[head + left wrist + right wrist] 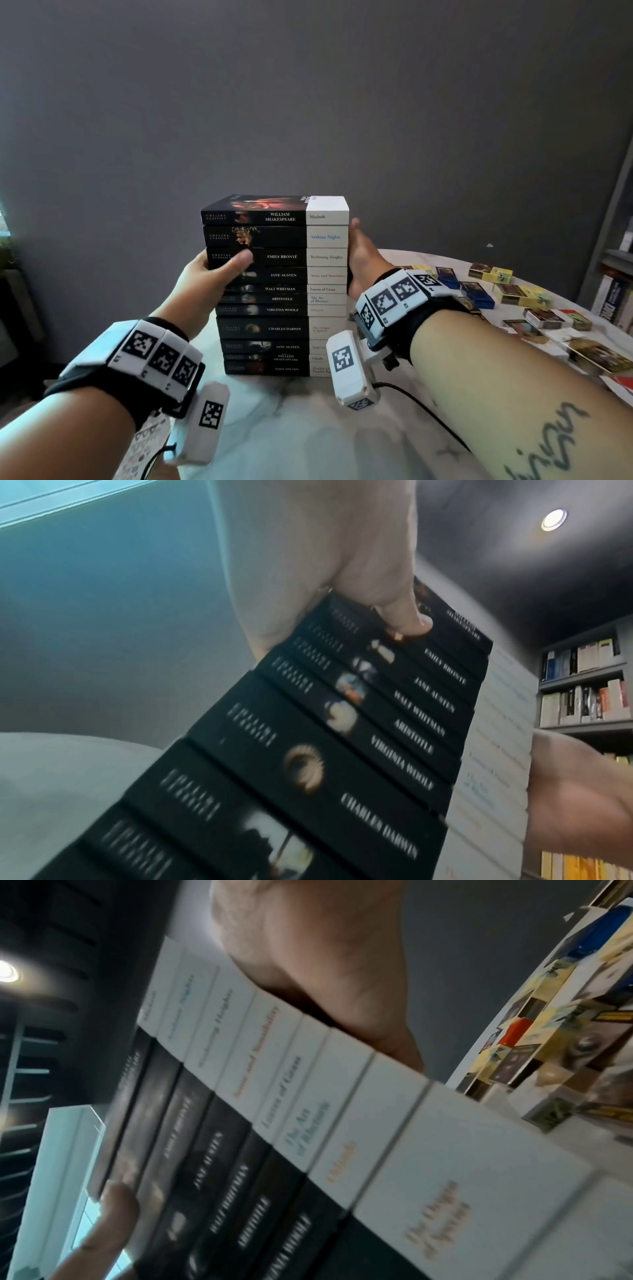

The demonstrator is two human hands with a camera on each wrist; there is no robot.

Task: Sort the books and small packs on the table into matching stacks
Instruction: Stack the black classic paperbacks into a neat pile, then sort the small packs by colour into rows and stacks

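Note:
A tall stack of books [281,298] with black-and-white spines stands on the pale table [308,428], spines facing me. My left hand [222,269] grips its left side about a third of the way down, thumb lying across the Emily Brontë spine [407,615], fingers hidden behind. My right hand [359,260] presses flat against the stack's right end at the same height, fingers straight [325,974]. Small packs [513,294] in yellow, blue and red lie scattered on the table to the right. The stack's lower books sit slightly offset from the upper ones.
A bookshelf [616,274] stands at the far right beyond the table edge. A black cable [428,414] runs over the table under my right forearm. A grey wall is behind the stack. Bare tabletop lies in front of the stack.

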